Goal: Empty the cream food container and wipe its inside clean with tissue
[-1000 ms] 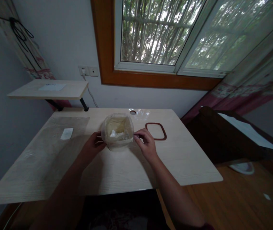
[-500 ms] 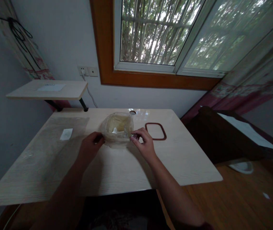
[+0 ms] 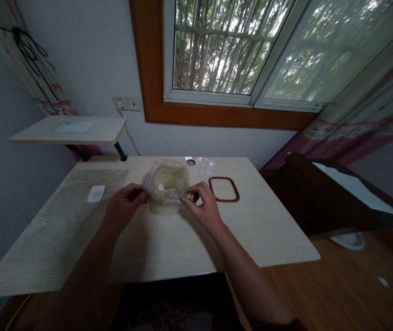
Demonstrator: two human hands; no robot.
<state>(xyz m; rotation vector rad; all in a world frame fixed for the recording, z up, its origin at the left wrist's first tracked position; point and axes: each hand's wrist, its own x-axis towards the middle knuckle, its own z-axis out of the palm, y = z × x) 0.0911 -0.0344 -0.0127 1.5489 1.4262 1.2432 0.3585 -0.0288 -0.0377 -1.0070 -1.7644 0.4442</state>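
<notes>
A clear plastic bag [image 3: 169, 198] lines a yellowish see-through container on the desk, its mouth spread open toward the top. Something small and white [image 3: 161, 187] shows inside. My left hand [image 3: 127, 200] pinches the bag's edge on the left side, thumb and fingers together. On the near right side, my right hand [image 3: 201, 202] grips the bag's edge between thumb and fingers. To the right of that hand lies a reddish-brown ring with rounded corners [image 3: 237, 193], flat on the desk.
A transparent sheet [image 3: 61, 216] with a white label [image 3: 95, 193] covers the left of the desk [image 3: 268, 230]. A small raised shelf [image 3: 44, 131] stands at the back left. A cable hole [image 3: 191, 162] is near the back edge; a dark covered surface [image 3: 303, 202] adjoins on the right.
My right hand has shifted slightly left along the bag's near edge. My left hand has moved a little left and up. The bag's rim looks lower and more folded at the front.
</notes>
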